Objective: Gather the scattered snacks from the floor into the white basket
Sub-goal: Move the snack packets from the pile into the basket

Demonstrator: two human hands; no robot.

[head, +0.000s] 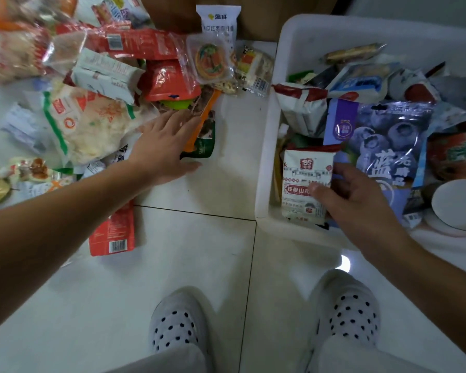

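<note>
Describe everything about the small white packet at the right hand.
The small white packet is a glossy pouch with red labels and Chinese print, face toward the camera. It sits inside the white basket near its front-left corner, beside the blueberry bag. The right hand pinches its right edge, thumb on the front.

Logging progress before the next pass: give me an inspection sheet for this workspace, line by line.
Surface: white tiled floor, dark grout lines.
Job's things: white basket at right, partly filled; blueberry bag inside; snack pile at left, not yet gathered.
Clutter: nothing seen.
Hands: left hand open at the pile's edge; right hand holds white-and-red packet in the basket.
Cables: nothing seen.
Surroundings: dotted slippers; brown board behind.
</note>
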